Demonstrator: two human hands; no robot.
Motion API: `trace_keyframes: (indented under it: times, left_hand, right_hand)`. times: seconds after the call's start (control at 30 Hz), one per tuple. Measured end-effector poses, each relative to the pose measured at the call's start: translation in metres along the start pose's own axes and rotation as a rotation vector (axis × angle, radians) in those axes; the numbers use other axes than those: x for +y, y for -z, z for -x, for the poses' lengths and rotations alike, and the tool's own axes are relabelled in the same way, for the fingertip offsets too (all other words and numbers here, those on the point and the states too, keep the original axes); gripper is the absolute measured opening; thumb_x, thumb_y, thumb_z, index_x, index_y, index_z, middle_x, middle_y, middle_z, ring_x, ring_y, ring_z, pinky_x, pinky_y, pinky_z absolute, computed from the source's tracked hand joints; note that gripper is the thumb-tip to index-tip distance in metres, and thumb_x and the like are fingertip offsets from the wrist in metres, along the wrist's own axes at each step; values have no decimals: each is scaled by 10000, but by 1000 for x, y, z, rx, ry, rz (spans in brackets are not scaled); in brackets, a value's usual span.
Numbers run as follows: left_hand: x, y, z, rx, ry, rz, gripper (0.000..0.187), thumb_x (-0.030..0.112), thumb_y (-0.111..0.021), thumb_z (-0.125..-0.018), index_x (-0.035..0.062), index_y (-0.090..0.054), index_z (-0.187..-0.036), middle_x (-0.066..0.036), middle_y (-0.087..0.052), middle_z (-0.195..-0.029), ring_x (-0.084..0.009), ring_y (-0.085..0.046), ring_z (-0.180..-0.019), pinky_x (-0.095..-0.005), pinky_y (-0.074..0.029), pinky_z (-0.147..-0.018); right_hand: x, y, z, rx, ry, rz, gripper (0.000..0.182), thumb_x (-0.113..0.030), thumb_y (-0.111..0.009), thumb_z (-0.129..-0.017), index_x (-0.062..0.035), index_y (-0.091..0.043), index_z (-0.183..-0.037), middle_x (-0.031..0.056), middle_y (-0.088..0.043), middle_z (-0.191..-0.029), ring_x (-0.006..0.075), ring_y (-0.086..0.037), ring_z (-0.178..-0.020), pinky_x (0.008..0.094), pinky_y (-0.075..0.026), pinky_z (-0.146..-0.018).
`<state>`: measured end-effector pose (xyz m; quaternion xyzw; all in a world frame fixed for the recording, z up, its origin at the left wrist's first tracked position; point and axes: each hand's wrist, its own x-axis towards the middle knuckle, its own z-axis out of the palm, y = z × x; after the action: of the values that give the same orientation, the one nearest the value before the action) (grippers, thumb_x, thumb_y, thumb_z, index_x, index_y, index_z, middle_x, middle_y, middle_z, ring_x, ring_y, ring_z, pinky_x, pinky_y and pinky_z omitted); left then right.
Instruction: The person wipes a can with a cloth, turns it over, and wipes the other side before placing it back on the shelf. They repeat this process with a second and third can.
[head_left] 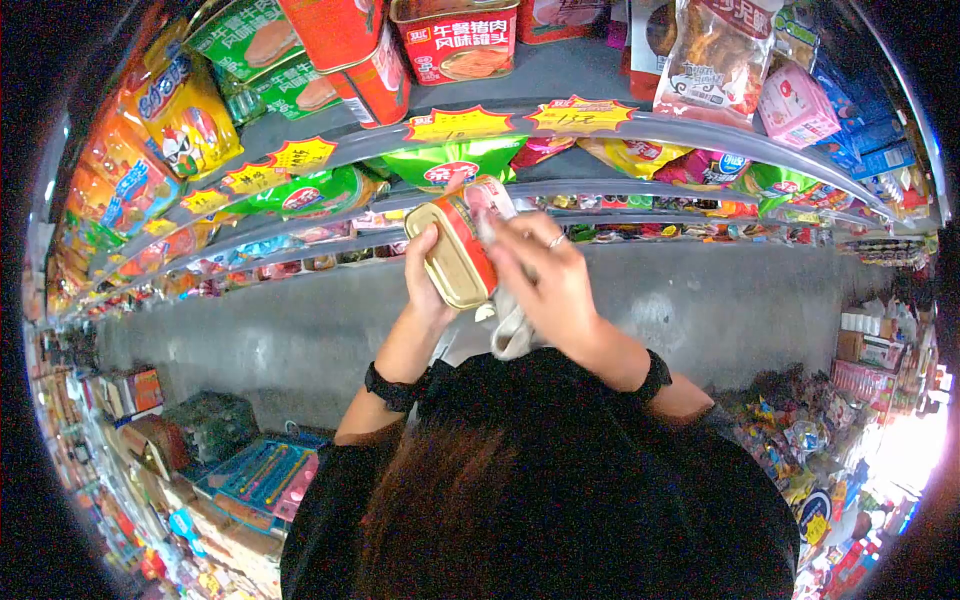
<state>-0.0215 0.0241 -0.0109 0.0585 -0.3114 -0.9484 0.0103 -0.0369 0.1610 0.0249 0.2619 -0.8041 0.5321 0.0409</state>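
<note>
My left hand (428, 280) grips a rectangular tin of luncheon meat (447, 258), tilted, with its bare gold-coloured end facing up toward me and its red printed side to the right. My right hand (560, 290), with a ring on one finger, is closed around a pale grey cloth (512, 335). The cloth's lower end hangs below the palm, and its upper part lies by the fingertips against the tin's printed side. Those fingertips are slightly blurred. Similar red tins (455, 40) stand on the shelf just beyond my hands.
Green tins (255, 45) and yellow snack bags (185, 115) fill the shelf's left. A vacuum-packed food bag (715, 60) and a pink box (797, 105) stand right. Yellow price tags (460, 124) line the shelf edge. Lower shelves hold green bags (450, 160). Goods stand behind me on both sides.
</note>
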Motion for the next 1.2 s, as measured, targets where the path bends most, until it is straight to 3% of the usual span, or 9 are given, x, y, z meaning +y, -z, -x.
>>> trace_keyframes:
  times: [0.03,0.23,0.3,0.6,0.73,0.9,0.97,1.07,1.2]
  left_hand:
    - [1,-4,2,3,-2,0,687,364,-477,-784,74,-266,-1370,-145,-452,-1261,-235,-483,-1118,-372,-384,-958]
    - [5,-12,13,161,27,-12,675,411,-434,-800,52,-287,-1352,-147,-468,-1233,-247,-484,-1109,-375,-389,-952]
    - [3,-4,11,92,-24,11,677,418,-442,-800,47,-295,-1347,-135,-485,-1207,-235,-492,-1092,-366,-399,-940]
    - [4,-3,8,142,-43,-4,667,434,-437,-800,51,-315,-1334,-141,-464,-1249,-253,-469,-1138,-395,-384,-960]
    - [7,-13,10,30,-41,-47,745,428,-504,-746,49,-287,-1349,-162,-424,-1286,-263,-452,-1155,-379,-379,-966]
    - [10,-18,2,-100,-38,-226,792,403,-501,-726,59,-220,-1382,-161,-402,-1304,-258,-414,-1196,-360,-340,-999]
    - [9,-19,6,-116,-6,-216,829,403,-531,-707,64,-202,-1388,-146,-394,-1310,-247,-395,-1212,-357,-331,-1002]
    - [9,-19,7,-177,7,-404,965,448,-628,-634,92,-168,-1403,-110,-340,-1352,-215,-362,-1236,-346,-282,-1024]
    - [1,-8,2,-172,-5,-405,950,442,-623,-652,95,-162,-1406,-118,-357,-1341,-224,-387,-1215,-344,-290,-1019]
  right_hand:
    - [-4,-1,5,-18,132,-23,312,-24,-611,-769,-24,-600,-1081,111,-554,-872,219,-557,-760,287,-454,-671]
    - [1,4,-5,-20,122,-29,280,-26,-598,-781,-13,-606,-1061,118,-567,-870,235,-569,-726,300,-455,-680]
    - [10,8,-14,-20,-53,51,244,-33,-583,-794,4,-610,-1034,130,-575,-860,235,-576,-734,309,-454,-677]
    - [-14,7,-1,-103,310,36,249,-56,-620,-775,-28,-627,-1023,103,-556,-847,218,-562,-719,281,-457,-633]
    - [11,16,-18,-23,1,33,253,-20,-622,-761,7,-617,-1013,106,-560,-840,210,-555,-733,275,-449,-670]
    - [-16,10,-11,10,237,-51,277,-1,-640,-744,30,-615,-1019,99,-560,-832,187,-556,-756,284,-446,-696]
    - [-15,10,-16,22,244,-64,236,-106,-624,-772,-50,-633,-1002,113,-565,-898,258,-592,-824,328,-490,-684]
    - [8,20,-33,34,52,-3,236,-91,-570,-810,-60,-627,-1037,129,-568,-890,257,-575,-791,329,-472,-711]
    - [4,17,-29,45,87,-37,253,-63,-581,-794,-60,-624,-1044,117,-564,-888,247,-571,-813,321,-469,-713]
